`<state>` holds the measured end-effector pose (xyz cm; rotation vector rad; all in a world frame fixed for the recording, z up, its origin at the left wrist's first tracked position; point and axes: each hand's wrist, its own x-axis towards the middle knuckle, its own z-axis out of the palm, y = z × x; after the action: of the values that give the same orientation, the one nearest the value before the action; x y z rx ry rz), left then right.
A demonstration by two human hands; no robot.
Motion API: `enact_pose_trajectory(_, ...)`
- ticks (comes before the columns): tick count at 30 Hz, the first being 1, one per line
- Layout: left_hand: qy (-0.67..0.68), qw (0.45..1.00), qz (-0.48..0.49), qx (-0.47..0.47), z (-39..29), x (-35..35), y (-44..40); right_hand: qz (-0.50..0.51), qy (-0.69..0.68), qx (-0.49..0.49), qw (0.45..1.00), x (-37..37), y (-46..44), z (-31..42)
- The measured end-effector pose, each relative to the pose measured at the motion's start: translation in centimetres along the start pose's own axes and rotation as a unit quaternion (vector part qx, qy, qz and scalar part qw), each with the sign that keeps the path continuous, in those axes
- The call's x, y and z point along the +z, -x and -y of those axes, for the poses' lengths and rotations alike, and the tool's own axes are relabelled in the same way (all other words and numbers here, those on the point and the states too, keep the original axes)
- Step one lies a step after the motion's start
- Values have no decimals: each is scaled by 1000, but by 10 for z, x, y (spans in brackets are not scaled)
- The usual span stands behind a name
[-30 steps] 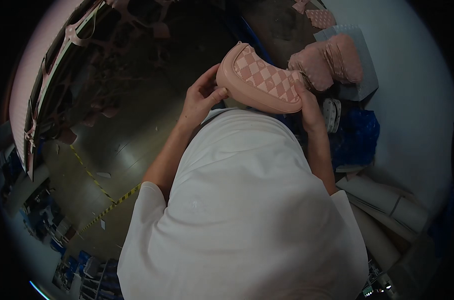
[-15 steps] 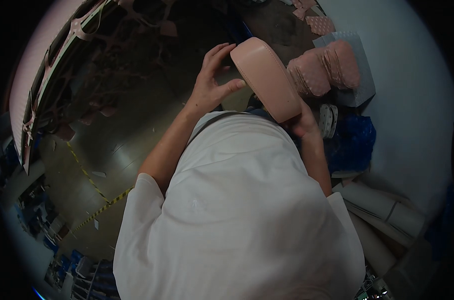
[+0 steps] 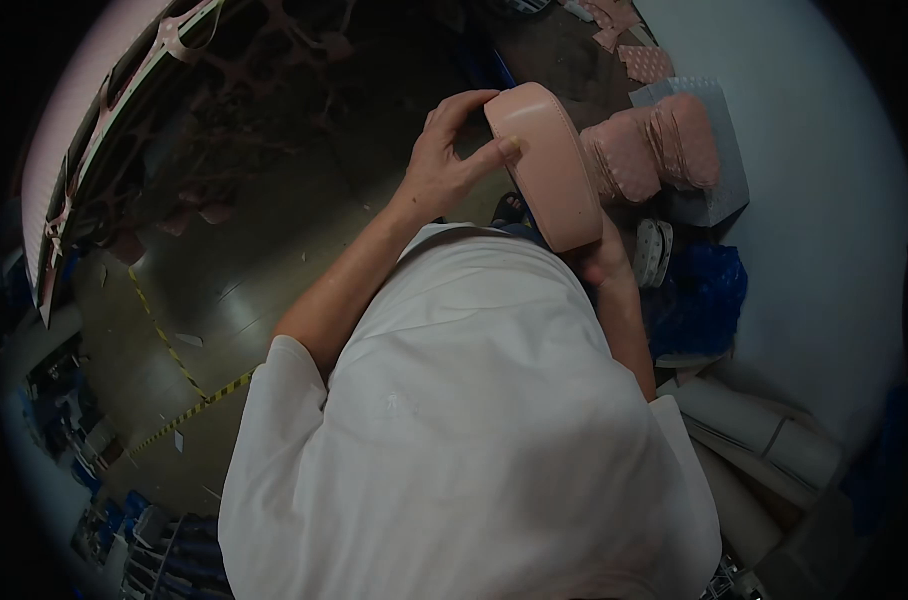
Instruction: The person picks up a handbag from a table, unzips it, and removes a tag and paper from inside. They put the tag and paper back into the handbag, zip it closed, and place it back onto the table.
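Plainly, the pink bag (image 3: 552,185) shows a smooth panel with stitched edging.

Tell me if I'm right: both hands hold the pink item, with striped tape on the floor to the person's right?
Not quite: the head view shows the striped tape on the floor to their left. The left hand and right hand hold the pink item.

Yellow-and-black tape (image 3: 205,401) marks the floor (image 3: 244,305), a pale scrap (image 3: 189,341) lying beside it. Two pink stacks (image 3: 685,143) rest on a grey sheet (image 3: 722,198), one reaching past its left edge; crumpled blue plastic (image 3: 696,300) sits near its lower edge, beside pale rolls (image 3: 749,425).
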<state>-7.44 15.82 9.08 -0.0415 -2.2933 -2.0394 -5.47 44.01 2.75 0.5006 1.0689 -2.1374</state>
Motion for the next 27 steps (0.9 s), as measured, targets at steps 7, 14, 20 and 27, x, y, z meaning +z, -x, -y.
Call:
enact_pose_trajectory(7,22,995,89,37,-4,-2,2,8,10,-67,998,4,8,8)
enact_pose_trajectory(14,194,972,124,-37,-8,0,10,-68,158,-274,946,-3,10,31)
enact_pose_trajectory(20,167,974,131,-75,-9,-8,10,-76,276,-357,889,2,29,52)
enact_pose_trajectory(27,251,951,162,-74,-6,-12,13,-49,335,-378,862,3,42,66)
